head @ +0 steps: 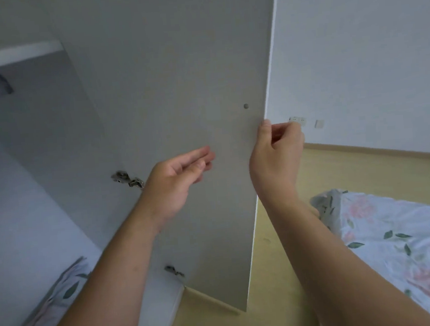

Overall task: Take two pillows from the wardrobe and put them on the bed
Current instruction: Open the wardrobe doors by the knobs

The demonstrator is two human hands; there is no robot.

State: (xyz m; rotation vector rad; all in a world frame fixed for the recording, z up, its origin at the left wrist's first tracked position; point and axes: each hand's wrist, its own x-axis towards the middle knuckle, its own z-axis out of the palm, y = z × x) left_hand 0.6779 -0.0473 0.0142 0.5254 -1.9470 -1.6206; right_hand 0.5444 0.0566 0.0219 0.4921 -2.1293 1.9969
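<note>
Pinching wardrobe door [176, 88] edge with right hand [277, 154], centre-right. Holding left hand [176, 181] loose, fingers together, gripping nothing. Likely floral pillow [63, 288] lower left; bed [411, 244] lower right. Could swing back onto reaching arm if released.

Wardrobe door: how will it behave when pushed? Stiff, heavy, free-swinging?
Likely stiff: the wardrobe door is a flat panel with a straight edge, no visible bowing. It should swing rather than slide, since two hinges tie it to the frame. Probably moves easily: the right hand alone grips its edge; the left hand is open.
</note>
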